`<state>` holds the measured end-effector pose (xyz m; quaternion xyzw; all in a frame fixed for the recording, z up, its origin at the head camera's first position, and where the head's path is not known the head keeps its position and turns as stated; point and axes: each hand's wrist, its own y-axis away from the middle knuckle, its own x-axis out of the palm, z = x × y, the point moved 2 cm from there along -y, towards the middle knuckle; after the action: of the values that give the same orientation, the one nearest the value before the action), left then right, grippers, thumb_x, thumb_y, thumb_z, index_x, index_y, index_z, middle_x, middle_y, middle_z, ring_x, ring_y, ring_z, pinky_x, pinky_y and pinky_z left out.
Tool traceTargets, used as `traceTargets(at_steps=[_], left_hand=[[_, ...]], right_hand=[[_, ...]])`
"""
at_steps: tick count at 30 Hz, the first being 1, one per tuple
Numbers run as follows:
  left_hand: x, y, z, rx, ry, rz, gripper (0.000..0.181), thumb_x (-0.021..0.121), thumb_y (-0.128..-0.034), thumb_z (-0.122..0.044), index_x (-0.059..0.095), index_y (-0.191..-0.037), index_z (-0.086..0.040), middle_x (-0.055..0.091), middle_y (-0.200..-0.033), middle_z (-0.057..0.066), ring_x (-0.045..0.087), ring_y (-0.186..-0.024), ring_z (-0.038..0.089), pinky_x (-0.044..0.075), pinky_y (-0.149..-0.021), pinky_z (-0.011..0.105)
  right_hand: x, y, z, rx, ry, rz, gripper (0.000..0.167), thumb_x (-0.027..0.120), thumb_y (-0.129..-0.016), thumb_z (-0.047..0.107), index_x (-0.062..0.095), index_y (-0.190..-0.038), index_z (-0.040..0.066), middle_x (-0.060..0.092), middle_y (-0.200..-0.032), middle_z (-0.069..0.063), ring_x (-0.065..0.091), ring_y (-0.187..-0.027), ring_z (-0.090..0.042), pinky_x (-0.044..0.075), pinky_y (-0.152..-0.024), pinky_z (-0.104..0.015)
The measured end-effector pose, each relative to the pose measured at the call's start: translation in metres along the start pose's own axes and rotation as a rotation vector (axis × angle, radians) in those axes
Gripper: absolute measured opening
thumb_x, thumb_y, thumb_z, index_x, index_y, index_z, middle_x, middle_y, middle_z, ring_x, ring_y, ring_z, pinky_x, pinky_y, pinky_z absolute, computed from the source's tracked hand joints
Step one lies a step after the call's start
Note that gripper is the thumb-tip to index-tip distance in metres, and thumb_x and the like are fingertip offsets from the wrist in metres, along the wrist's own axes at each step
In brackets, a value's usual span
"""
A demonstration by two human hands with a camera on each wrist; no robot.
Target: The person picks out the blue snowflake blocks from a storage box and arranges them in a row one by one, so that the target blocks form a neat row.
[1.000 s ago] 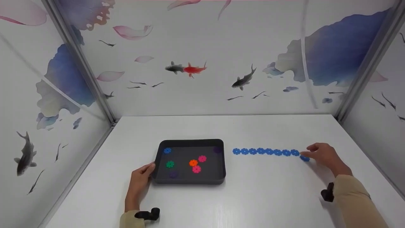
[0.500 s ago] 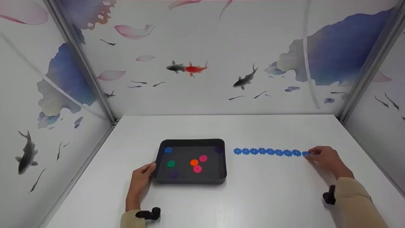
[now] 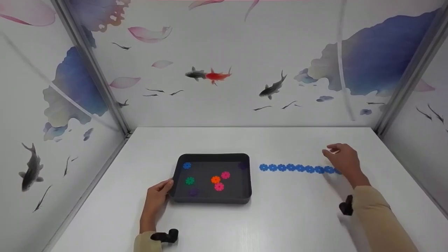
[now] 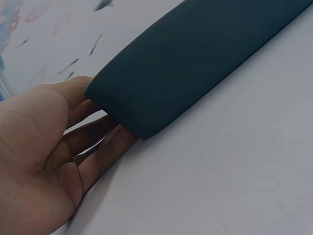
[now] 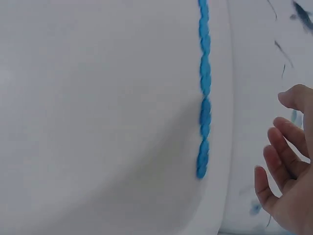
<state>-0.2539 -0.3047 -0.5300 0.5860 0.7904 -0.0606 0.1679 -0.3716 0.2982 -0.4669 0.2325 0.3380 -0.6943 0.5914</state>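
Note:
My left hand [image 3: 153,203] grips the left side of a dark shallow tray [image 3: 211,201]. In the left wrist view, the thumb of the left hand [image 4: 34,152] is at the tray's [image 4: 186,63] upper edge and the fingers reach under its corner. To the tray's right, several blue flower-shaped discs [image 3: 291,167] lie in a row. Above that row's right end hovers my right hand [image 3: 344,161], holding nothing and hiding part of the last disc. The right wrist view shows the right hand [image 5: 291,166] with loosely bent fingers, apart from the blue row [image 5: 205,73].
Inside the tray lie a blue disc [image 3: 187,165], a green disc [image 3: 189,180], an orange disc [image 3: 215,179], two pink discs and two dark purple ones. The white table [image 3: 280,224] meets printed walls at the back and sides.
My right hand set the last blue disc in line at the row's right end, let go of it, then rose and moved left. The left hand stays on the tray.

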Motion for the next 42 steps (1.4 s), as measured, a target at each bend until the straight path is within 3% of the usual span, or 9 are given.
traceTargets(at_steps=[5, 12, 17, 29, 32, 39, 42], left_hand=[[0.002, -0.001, 0.000, 0.003, 0.020, 0.006, 0.052, 0.062, -0.0988, -0.041, 0.062, -0.136, -0.005, 0.056, -0.146, 0.018, 0.049, -0.140, 0.035, 0.043, -0.115, 0.048], [0.004, 0.000, 0.004, -0.026, 0.185, 0.041, 0.046, 0.063, -0.1001, -0.030, 0.061, -0.137, -0.002, 0.053, -0.149, 0.019, 0.045, -0.143, 0.032, 0.040, -0.118, 0.043], [0.004, 0.000, 0.005, -0.030, 0.167, 0.042, 0.049, 0.063, -0.0992, -0.034, 0.060, -0.137, -0.002, 0.051, -0.150, 0.020, 0.042, -0.145, 0.034, 0.037, -0.119, 0.047], [0.000, -0.001, 0.003, -0.050, 0.187, 0.048, 0.051, 0.064, -0.0989, -0.034, 0.059, -0.138, -0.002, 0.050, -0.151, 0.020, 0.046, -0.142, 0.034, 0.040, -0.117, 0.046], [-0.001, -0.001, 0.003, -0.053, 0.184, 0.042, 0.050, 0.063, -0.0995, -0.033, 0.059, -0.139, -0.002, 0.050, -0.151, 0.020, 0.046, -0.142, 0.034, 0.039, -0.118, 0.047], [0.000, -0.001, 0.001, -0.043, 0.066, 0.004, 0.049, 0.062, -0.0997, -0.038, 0.062, -0.136, -0.006, 0.056, -0.146, 0.018, 0.055, -0.132, 0.029, 0.048, -0.108, 0.041], [0.001, 0.001, 0.001, -0.038, 0.069, 0.002, 0.047, 0.061, -0.0999, -0.038, 0.063, -0.136, -0.007, 0.057, -0.145, 0.017, 0.056, -0.131, 0.027, 0.049, -0.108, 0.041]], right_hand=[[0.022, -0.013, 0.052, -0.119, -0.061, -0.051, 0.040, 0.066, -0.097, 0.028, 0.066, -0.123, -0.002, 0.065, -0.115, -0.024, 0.060, -0.105, -0.036, 0.053, -0.086, -0.041], [0.066, -0.019, 0.118, -0.186, -0.150, 0.029, 0.038, 0.068, -0.096, 0.026, 0.067, -0.124, 0.000, 0.065, -0.117, -0.022, 0.061, -0.106, -0.033, 0.054, -0.088, -0.044], [0.093, -0.017, 0.155, -0.224, -0.137, 0.074, 0.037, 0.070, -0.094, 0.026, 0.069, -0.122, 0.002, 0.066, -0.116, -0.020, 0.063, -0.107, -0.034, 0.055, -0.090, -0.048], [0.140, -0.012, 0.218, -0.329, -0.161, 0.120, 0.036, 0.073, -0.092, 0.025, 0.070, -0.119, 0.001, 0.067, -0.112, -0.021, 0.064, -0.106, -0.037, 0.055, -0.088, -0.050], [0.152, -0.012, 0.235, -0.318, -0.172, 0.150, 0.036, 0.074, -0.092, 0.026, 0.070, -0.118, 0.001, 0.067, -0.113, -0.020, 0.064, -0.105, -0.036, 0.055, -0.089, -0.049], [0.183, -0.009, 0.263, -0.293, -0.156, 0.203, 0.040, 0.075, -0.091, 0.028, 0.069, -0.119, 0.001, 0.067, -0.113, -0.020, 0.064, -0.104, -0.033, 0.055, -0.091, -0.046], [0.192, -0.006, 0.274, -0.274, -0.146, 0.225, 0.041, 0.075, -0.091, 0.028, 0.069, -0.120, 0.001, 0.067, -0.114, -0.019, 0.065, -0.105, -0.033, 0.054, -0.093, -0.046]])
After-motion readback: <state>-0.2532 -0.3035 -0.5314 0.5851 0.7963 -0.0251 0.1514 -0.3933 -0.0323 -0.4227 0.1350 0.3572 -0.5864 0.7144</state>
